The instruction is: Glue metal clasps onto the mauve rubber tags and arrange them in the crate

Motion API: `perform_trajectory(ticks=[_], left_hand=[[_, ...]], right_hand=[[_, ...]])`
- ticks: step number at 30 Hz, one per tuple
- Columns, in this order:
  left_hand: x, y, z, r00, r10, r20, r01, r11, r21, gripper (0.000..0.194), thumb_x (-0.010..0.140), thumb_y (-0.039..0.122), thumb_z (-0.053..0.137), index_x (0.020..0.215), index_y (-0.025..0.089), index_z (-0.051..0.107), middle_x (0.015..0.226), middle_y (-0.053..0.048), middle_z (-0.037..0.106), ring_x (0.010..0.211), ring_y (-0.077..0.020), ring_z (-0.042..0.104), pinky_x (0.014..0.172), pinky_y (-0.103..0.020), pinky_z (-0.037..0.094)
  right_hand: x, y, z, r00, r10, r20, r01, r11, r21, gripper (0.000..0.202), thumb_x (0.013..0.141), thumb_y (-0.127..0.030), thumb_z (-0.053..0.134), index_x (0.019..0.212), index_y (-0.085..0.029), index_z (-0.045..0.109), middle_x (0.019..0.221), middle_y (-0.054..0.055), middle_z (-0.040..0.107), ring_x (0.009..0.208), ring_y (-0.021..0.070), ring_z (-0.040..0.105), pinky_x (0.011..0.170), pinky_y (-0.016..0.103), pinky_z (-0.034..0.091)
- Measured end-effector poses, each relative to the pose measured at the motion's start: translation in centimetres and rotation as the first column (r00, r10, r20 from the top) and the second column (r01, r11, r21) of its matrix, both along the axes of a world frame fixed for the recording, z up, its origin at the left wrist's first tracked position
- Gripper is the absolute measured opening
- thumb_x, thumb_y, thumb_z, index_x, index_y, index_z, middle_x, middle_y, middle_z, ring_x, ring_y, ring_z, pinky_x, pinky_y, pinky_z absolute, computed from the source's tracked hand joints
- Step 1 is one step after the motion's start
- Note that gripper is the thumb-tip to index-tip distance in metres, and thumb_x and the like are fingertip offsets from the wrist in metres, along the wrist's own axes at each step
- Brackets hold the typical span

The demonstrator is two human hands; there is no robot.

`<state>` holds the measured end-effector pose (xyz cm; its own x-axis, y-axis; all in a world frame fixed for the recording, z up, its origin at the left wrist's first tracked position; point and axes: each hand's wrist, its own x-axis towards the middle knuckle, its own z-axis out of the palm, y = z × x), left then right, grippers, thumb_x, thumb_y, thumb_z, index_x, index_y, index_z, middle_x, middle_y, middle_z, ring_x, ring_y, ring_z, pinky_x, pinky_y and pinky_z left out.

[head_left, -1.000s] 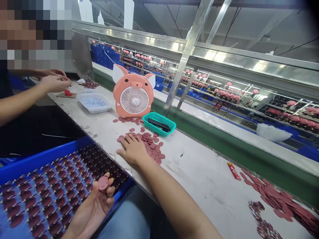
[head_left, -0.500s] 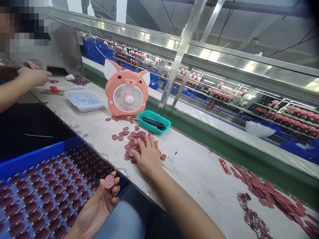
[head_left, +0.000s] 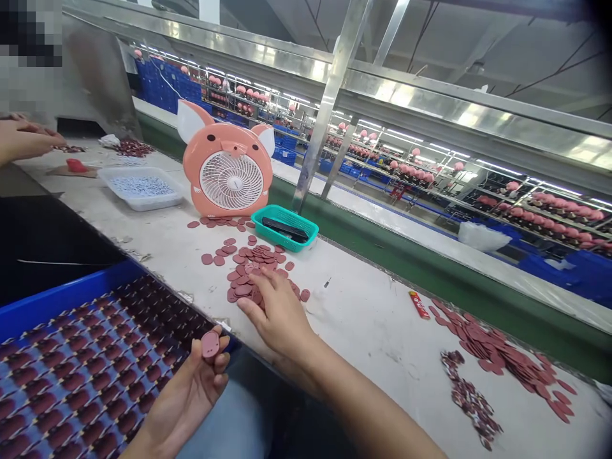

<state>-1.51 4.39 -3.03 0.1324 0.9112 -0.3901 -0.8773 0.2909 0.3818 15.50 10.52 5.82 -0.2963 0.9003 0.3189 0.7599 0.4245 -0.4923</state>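
Caution: drop and scatter hazard.
From where I stand, the left hand (head_left: 195, 386) pinches one disc (head_left: 210, 345) between thumb and fingers, in front of the table (head_left: 382, 331) edge, near the tray (head_left: 71, 298). A slackened pinch could drop the disc into the tray or onto the lap (head_left: 239, 408). The right hand (head_left: 282, 312) has thumb and fingers apart at the pile (head_left: 243, 290) on the table; contact beneath the palm cannot be confirmed. Too broad a sweep could spread the pile against the basket (head_left: 278, 213).
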Motion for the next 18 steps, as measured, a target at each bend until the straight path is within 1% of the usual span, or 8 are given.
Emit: perform_trajectory(ticks=[3, 5, 7, 8, 10, 12, 15, 18], left_hand=[[1.1, 0.5, 0.0, 1.0, -0.008, -0.015, 0.008, 1.0, 0.012, 0.023, 0.1, 0.008, 0.053, 0.108, 0.019, 0.071, 0.088, -0.007, 0.076, 0.064, -0.0167, 0.072, 0.048, -0.021, 0.058], [2.1, 1.0, 0.0, 0.999, -0.029, -0.013, 0.029, 0.999, 0.023, 0.022, 0.097, 0.008, 0.058, 0.111, 0.02, 0.071, 0.089, -0.007, 0.077, 0.066, -0.0171, 0.072, 0.048, -0.02, 0.058], [3.1, 1.6, 0.1, 0.998, -0.057, 0.002, 0.057, 0.997, 0.044, 0.024, 0.096, 0.008, 0.061, 0.112, 0.021, 0.072, 0.089, -0.007, 0.077, 0.067, -0.017, 0.072, 0.049, -0.02, 0.058], [3.7, 1.9, 0.1, 0.997, -0.078, 0.014, 0.077, 0.995, 0.058, 0.023, 0.095, 0.009, 0.062, 0.112, 0.021, 0.073, 0.089, -0.007, 0.078, 0.068, -0.017, 0.072, 0.049, -0.02, 0.058], [4.8, 2.6, 0.3, 0.991, -0.128, 0.047, 0.124, 0.989, 0.087, 0.02, 0.093, 0.01, 0.067, 0.108, 0.021, 0.075, 0.089, -0.007, 0.078, 0.069, -0.0174, 0.072, 0.049, -0.019, 0.057], [5.8, 3.3, 0.3, 0.981, -0.178, 0.082, 0.168, 0.979, 0.115, 0.015, 0.089, 0.011, 0.074, 0.101, 0.02, 0.076, 0.089, -0.007, 0.078, 0.071, -0.0181, 0.073, 0.05, -0.019, 0.057], [6.8, 4.3, 0.4, 0.965, -0.23, 0.121, 0.214, 0.967, 0.135, 0.017, 0.081, 0.014, 0.085, 0.094, 0.021, 0.076, 0.087, -0.005, 0.078, 0.075, -0.0192, 0.073, 0.053, -0.021, 0.058], [7.3, 4.7, 0.7, 0.96, -0.246, 0.136, 0.232, 0.966, 0.111, 0.022, 0.075, 0.02, 0.092, 0.091, 0.022, 0.076, 0.085, -0.003, 0.076, 0.078, -0.0193, 0.072, 0.057, -0.023, 0.058]], right_hand=[[1.4, -2.8, 3.6, 0.983, 0.169, -0.079, -0.149, 0.966, 0.21, 0.033, 0.1, -0.04, 0.058, 0.127, -0.023, 0.067, 0.129, 0.006, 0.071, 0.123, 0.0175, 0.064, 0.106, 0.032, 0.053], [3.4, -3.9, 5.9, 0.958, 0.263, -0.113, -0.181, 0.863, 0.471, 0.023, 0.099, -0.028, 0.058, 0.119, -0.023, 0.069, 0.11, 0.005, 0.076, 0.102, 0.0154, 0.07, 0.09, 0.029, 0.058], [6.1, -3.7, 7.5, 0.96, 0.229, -0.162, -0.06, 0.732, 0.678, 0.02, 0.096, -0.022, 0.061, 0.114, -0.026, 0.069, 0.1, 0.002, 0.077, 0.09, 0.0143, 0.071, 0.079, 0.027, 0.059], [7.6, -3.0, 7.8, 0.964, 0.158, -0.215, 0.047, 0.693, 0.719, 0.018, 0.096, -0.022, 0.061, 0.111, -0.027, 0.07, 0.098, 0.001, 0.076, 0.087, 0.014, 0.07, 0.077, 0.027, 0.058], [11.0, -0.7, 7.6, 0.943, -0.021, -0.333, 0.256, 0.684, 0.683, 0.016, 0.1, -0.028, 0.055, 0.106, -0.026, 0.069, 0.096, 0.002, 0.075, 0.086, 0.0151, 0.069, 0.074, 0.029, 0.057], [14.3, 2.4, 6.4, 0.904, -0.182, -0.387, 0.392, 0.717, 0.577, 0.023, 0.105, -0.034, 0.049, 0.107, -0.022, 0.068, 0.097, 0.005, 0.073, 0.088, 0.0174, 0.068, 0.073, 0.032, 0.057], [18.2, 7.4, 3.7, 0.874, -0.374, -0.309, 0.471, 0.807, 0.357, 0.025, 0.103, -0.038, 0.058, 0.11, -0.016, 0.067, 0.103, 0.005, 0.07, 0.09, 0.0173, 0.069, 0.079, 0.035, 0.059], [20.2, 12.2, 1.3, 0.87, -0.469, -0.151, 0.488, 0.862, 0.137, 0.028, 0.1, -0.039, 0.063, 0.118, -0.018, 0.065, 0.117, 0.007, 0.068, 0.098, 0.0184, 0.068, 0.087, 0.039, 0.06]])
